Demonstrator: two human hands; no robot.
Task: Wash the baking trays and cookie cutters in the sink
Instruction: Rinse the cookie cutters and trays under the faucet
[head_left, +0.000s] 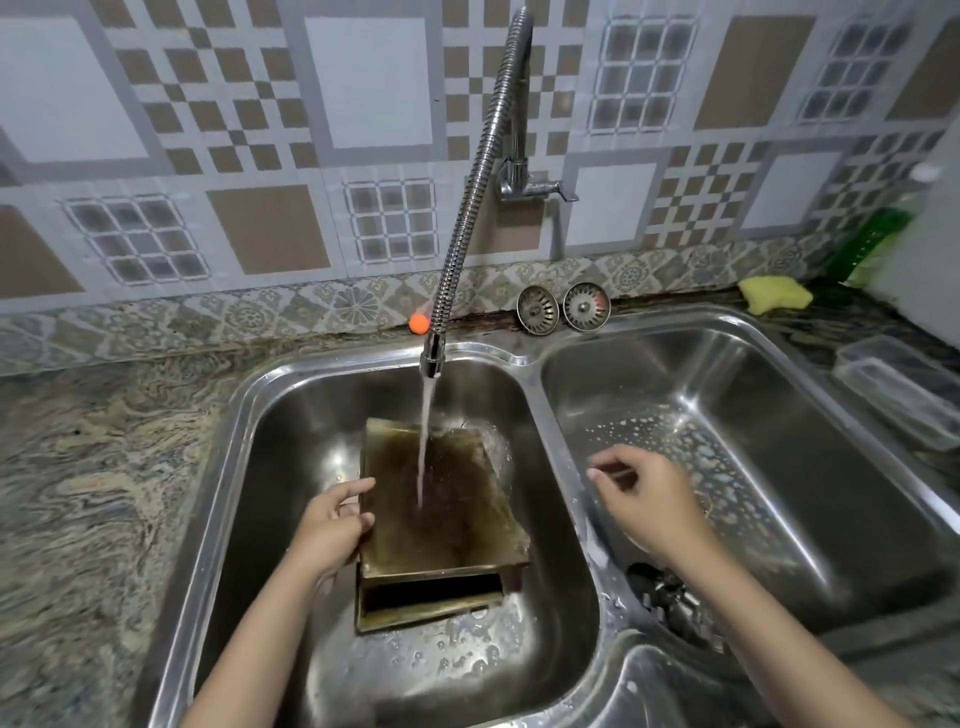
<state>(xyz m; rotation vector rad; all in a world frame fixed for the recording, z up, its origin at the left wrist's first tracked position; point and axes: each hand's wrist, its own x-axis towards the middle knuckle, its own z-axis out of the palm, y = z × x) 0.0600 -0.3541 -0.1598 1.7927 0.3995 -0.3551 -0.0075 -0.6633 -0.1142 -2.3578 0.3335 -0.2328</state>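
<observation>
A lower tray (431, 597) lies mostly hidden under the top tray (441, 499); only its near edge shows. Dark metal pieces (670, 597) at 5 o'clock, on the sink divider, are partly covered by the right forearm and too blurred to identify. The green bottle (867, 249) at 2 o'clock carries a label, but no writing is legible. Both trays sit in the left basin (291, 467) of a steel double sink, directly under the running stream from the flexible faucet (467, 208). The left hand (332, 530) grips the top tray's left edge, thumb above and fingers curled under. The right hand (644, 499) hovers over the right basin (831, 441), fingers loosely curled with thumb and forefinger close together; whether they pinch anything cannot be determined. Two strainers (563, 309) lean against the patterned tile wall at 12 o'clock. A yellow sponge (774, 293) and a clear container (898, 395) rest on the marbled stone counter (93, 467) at 2 to 3 o'clock.
</observation>
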